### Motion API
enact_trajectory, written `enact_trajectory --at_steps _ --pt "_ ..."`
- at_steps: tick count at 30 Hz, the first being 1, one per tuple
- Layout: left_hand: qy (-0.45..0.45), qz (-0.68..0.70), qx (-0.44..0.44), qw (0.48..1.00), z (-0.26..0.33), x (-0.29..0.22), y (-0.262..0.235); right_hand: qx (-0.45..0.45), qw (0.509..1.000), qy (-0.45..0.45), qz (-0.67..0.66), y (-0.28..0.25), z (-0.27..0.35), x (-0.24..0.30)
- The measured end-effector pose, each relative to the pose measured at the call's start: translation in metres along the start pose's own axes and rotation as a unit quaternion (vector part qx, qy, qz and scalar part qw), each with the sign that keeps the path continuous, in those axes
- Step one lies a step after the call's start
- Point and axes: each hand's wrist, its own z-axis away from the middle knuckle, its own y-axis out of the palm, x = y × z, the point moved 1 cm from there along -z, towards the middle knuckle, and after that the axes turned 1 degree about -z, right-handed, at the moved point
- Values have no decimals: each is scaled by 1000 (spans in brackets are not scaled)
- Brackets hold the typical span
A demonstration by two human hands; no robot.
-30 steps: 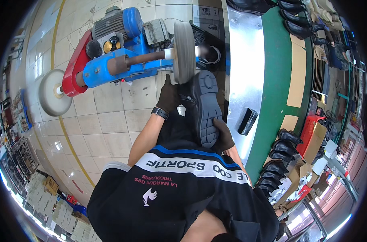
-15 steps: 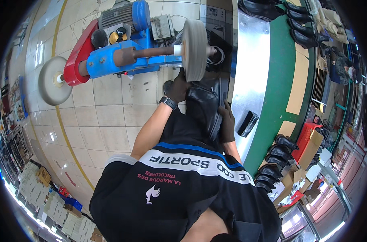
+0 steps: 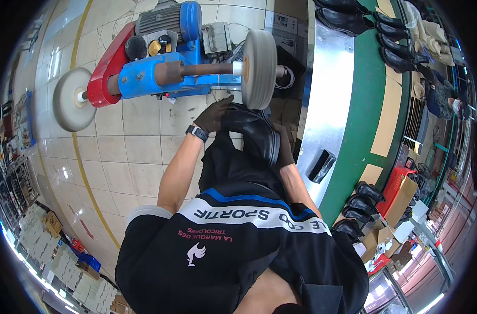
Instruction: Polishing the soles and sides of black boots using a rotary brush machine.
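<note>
Black boot (image 3: pixel 254 133) held in both gloved hands, just below buffing wheel (image 3: pixel 259 68).
L hand (image 3: pixel 213 114) & R hand (image 3: pixel 284 149): each grip clenched on boot sides; blue-red polishing machine (image 3: pixel 154 68) beyond, steel counter (image 3: pixel 327 104) to right.

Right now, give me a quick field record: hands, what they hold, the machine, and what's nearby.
left hand: gloved, gripping the boot's front end
right hand: gloved, on the boot's far side
boot: black, held just below the buffing wheel
contact with wheel: cannot tell
machine: blue and red, second round wheel at its left end
nearby: more black boots on the green conveyor
</note>
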Motion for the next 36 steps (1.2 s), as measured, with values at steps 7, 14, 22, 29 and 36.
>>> enact_trajectory --at_steps 7,14,22,29,36 --pt "13 -131 -91 987 -27 -29 -38 -11 998 -14 -63 22 -51 2" --pt "50 -585 -124 800 -34 -52 -50 24 994 84 -65 -10 -111 -15" --pt "-38 -884 -94 456 -40 -66 -80 -17 973 212 -90 -17 -161 -17" --pt "-76 -924 -132 350 -35 -53 -111 -70 978 188 -56 -14 -142 -11" --pt "117 -834 -103 529 -2 22 -2 48 935 -207 283 -67 -14 18"
